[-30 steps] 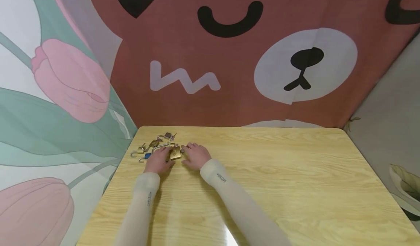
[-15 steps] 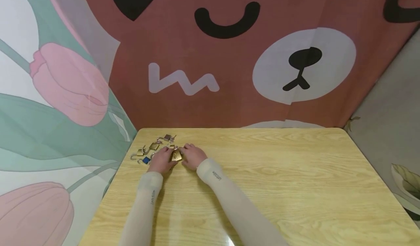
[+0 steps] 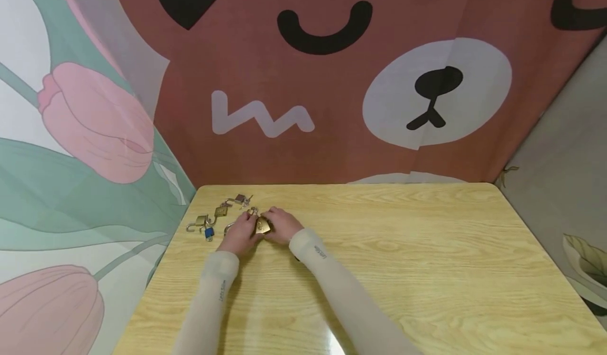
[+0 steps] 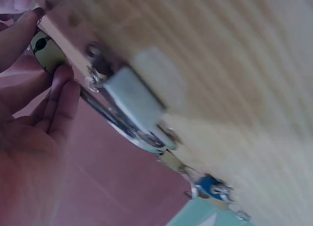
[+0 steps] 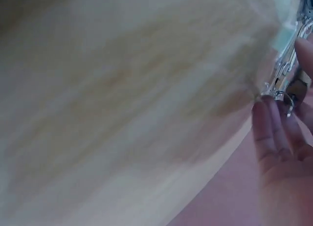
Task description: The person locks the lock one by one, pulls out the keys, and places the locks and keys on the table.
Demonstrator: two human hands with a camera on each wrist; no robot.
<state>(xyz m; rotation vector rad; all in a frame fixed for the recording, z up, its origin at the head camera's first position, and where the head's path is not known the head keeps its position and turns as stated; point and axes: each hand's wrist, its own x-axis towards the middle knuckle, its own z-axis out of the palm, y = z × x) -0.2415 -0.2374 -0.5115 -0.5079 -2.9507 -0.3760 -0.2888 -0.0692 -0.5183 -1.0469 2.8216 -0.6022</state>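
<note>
A brass padlock (image 3: 263,225) is held up off the table between both hands, its long open shackle reaching back past my left hand (image 3: 240,235). The fingers and thumb of that hand grip the padlock body. At the padlock's keyed end is my right hand (image 3: 284,226). In the right wrist view its fingertips meet at a key ring (image 5: 288,106) beside the lock; the key itself is mostly hidden by the fingers. Just behind the left hand lies a small padlock (image 4: 134,100) with keys.
Several open padlocks lie at the table's back left: a blue one (image 3: 209,233), two brass ones (image 3: 201,220) and a dark brown one (image 3: 240,198) with keys. The wooden table (image 3: 379,249) stretches to the right, with a bear-printed cloth (image 3: 332,155) behind it.
The brass padlock has been raised and tilted, and moved slightly right with the left hand. My right fingers have closed in on its key end. The blue padlock has turned.
</note>
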